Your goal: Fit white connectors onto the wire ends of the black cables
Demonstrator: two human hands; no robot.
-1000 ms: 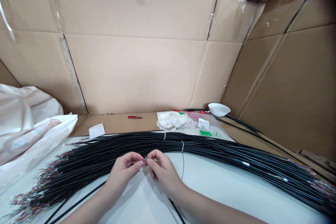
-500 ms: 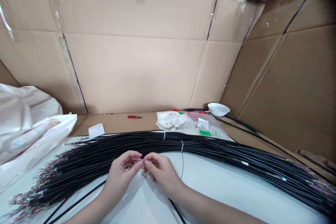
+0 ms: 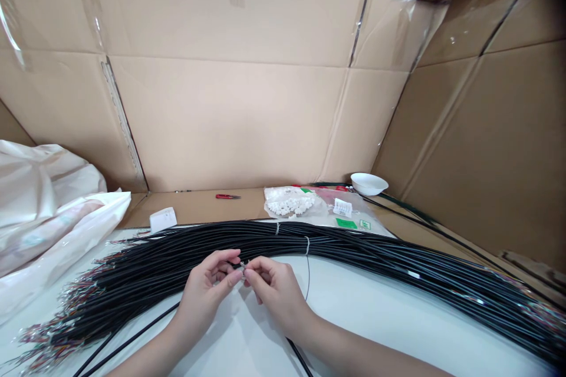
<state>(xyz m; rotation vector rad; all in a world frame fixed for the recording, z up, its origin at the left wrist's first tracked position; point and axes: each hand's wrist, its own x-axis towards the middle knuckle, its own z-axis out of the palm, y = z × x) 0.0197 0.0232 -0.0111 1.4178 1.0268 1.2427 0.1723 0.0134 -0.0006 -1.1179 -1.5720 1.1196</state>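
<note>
My left hand (image 3: 206, 288) and my right hand (image 3: 276, 297) meet in front of a long bundle of black cables (image 3: 145, 288), which is tied with thin white ties and frayed into fine coloured wires at both ends. Between my fingertips is a single black cable end (image 3: 243, 267) with a tiny bright metal tip. Both hands pinch it, and my fingers hide most of it. A loose black cable (image 3: 132, 324) runs across the white table below the bundle toward my left hand.
Cardboard walls (image 3: 230, 123) rise behind the white table (image 3: 247, 324). Beyond the bundle lie red-handled snips (image 3: 228, 196), a clear bag of white parts (image 3: 290, 205), a white bowl (image 3: 368, 184) and a small white card (image 3: 163, 220). White plastic sacks (image 3: 44, 212) bulge at left.
My hands have drawn slightly closer together, and the pinched cable end sits a little higher. The bundle and the items behind it have not moved.
</note>
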